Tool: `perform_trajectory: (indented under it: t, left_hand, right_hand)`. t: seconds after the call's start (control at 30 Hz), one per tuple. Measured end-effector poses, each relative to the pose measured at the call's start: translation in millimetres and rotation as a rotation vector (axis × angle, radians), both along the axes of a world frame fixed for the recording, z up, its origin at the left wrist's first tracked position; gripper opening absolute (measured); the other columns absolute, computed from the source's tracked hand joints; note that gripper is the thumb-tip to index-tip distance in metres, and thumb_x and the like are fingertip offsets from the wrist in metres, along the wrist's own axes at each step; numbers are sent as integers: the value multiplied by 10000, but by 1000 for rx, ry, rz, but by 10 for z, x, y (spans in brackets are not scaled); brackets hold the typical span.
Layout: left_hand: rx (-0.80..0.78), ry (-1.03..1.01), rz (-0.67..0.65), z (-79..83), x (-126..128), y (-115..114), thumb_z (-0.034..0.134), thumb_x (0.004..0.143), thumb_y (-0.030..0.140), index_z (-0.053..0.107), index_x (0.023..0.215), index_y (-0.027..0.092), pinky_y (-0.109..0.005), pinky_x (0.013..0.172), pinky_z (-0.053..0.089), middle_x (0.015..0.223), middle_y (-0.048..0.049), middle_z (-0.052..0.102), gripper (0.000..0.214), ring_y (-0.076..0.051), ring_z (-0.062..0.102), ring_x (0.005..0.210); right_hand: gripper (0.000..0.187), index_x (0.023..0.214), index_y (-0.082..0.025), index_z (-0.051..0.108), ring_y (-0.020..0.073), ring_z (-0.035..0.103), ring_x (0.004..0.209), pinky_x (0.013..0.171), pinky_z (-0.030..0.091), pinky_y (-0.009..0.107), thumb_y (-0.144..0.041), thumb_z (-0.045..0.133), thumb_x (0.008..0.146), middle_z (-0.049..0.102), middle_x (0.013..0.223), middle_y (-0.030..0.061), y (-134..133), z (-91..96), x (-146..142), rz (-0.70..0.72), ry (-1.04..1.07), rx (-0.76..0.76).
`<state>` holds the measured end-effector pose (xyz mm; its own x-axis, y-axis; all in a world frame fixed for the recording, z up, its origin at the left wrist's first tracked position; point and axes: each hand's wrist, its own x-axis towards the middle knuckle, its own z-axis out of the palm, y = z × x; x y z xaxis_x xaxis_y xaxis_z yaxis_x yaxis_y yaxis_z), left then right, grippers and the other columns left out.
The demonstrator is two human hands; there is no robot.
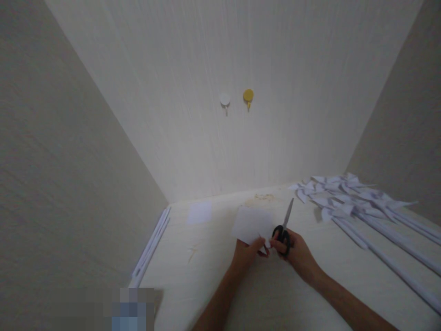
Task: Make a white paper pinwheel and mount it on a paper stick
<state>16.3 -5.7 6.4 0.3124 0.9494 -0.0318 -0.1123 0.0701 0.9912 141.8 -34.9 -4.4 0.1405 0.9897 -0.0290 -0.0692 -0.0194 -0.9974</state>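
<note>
A white sheet of paper (253, 222) is pinched by its near corner in my left hand (250, 252), thumb on top. My right hand (296, 253) keeps a pair of scissors (286, 219) with black handles in its grip, the closed blades pointing up and away. The thumb and forefinger of that same hand come together at the paper's near right corner, beside my left fingertips. A cut or fold line shows at that corner; which of the two I cannot tell.
Paper pinwheels (339, 195) on rolled paper sticks (386, 250) lie to the right. More paper rolls (151, 246) rest along the left wall. A flat paper square (200, 213) lies left of my hands. White (225, 100) and yellow hooks (248, 95) hang on the wall.
</note>
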Motion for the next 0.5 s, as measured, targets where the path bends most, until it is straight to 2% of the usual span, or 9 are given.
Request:
perform_trajectory:
  t: [0.3, 0.5]
  left_hand:
    - [-18, -3, 42, -46, 3, 19, 564, 579, 217, 565, 560, 134, -214, 382, 414, 458, 2, 549, 85, -108, 502, 388]
    - [-30, 3, 97, -53, 4, 25, 590, 551, 222, 571, 593, 134, -223, 377, 433, 485, -1, 558, 100, -116, 509, 400]
  right_hand:
    - [236, 572, -172, 452, 53, 346, 388, 370, 288, 185, -302, 638, 509, 407, 443, -68, 4, 29, 13, 39, -57, 38]
    - [241, 556, -174, 447, 65, 364, 413, 396, 305, 193, -317, 633, 499, 434, 455, -55, 18, 33, 28, 67, -118, 61]
